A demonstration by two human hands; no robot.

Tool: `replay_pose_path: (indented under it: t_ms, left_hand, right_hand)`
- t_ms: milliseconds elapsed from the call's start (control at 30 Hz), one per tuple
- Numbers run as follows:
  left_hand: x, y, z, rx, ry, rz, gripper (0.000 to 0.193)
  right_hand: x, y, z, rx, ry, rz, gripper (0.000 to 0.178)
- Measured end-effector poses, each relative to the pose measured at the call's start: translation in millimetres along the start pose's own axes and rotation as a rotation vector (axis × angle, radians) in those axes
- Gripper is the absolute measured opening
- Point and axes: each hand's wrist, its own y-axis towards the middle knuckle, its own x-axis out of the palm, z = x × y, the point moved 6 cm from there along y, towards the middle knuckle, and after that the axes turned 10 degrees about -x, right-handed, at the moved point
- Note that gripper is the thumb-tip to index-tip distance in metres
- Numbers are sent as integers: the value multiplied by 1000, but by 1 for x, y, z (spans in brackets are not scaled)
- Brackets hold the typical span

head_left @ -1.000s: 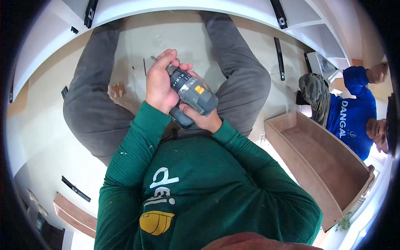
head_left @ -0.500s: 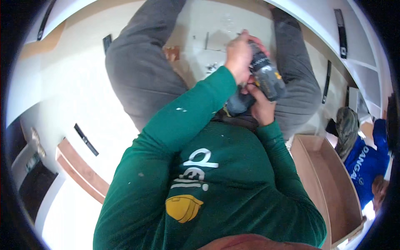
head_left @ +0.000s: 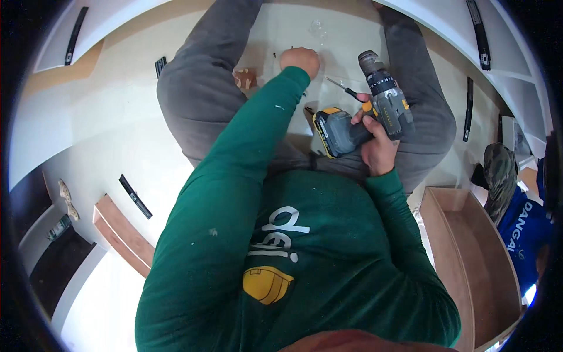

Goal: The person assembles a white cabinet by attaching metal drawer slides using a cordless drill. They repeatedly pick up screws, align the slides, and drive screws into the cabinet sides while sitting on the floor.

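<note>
My right hand (head_left: pixel 378 144) wraps round the grip of a grey, black and yellow cordless drill (head_left: pixel 387 102), its chuck pointing away from me and its battery toward the left. A small screwdriver (head_left: pixel 350 91) with a black handle lies close to my right fingertips; whether they touch it I cannot tell. My left hand (head_left: pixel 299 61) is down on the pale surface between my legs, knuckles up and curled. Its fingertips are hidden, and a thin dark tip shows just past it. A small dark screw-like piece (head_left: pixel 274 55) lies left of that hand.
Brown scrap (head_left: pixel 245 78) lies by my left leg, clear plastic (head_left: pixel 318 30) farther off. Black drawer slides (head_left: pixel 135 196) lie around and on white panels (head_left: pixel 510 82). An open wooden drawer box (head_left: pixel 478 258) stands at right, near a person in blue (head_left: pixel 522 234). Wooden boards (head_left: pixel 123 234) lie left.
My left hand has left the front of the drill and moved left and away, down to the surface. The drill has come into clear view in my right hand, with the screwdriver beside it.
</note>
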Motion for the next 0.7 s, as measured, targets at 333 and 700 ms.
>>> replay_pose_path:
  t_ms: [333, 700]
  left_hand:
    - [-25, 16, -75, -280, -147, -61, 60]
    - [-35, 5, -59, -301, -966, -167, 31]
  right_hand:
    - [-4, -3, -8, -16, 90, 31, 58]
    - [-19, 9, 8, 64, 251, 6, 84]
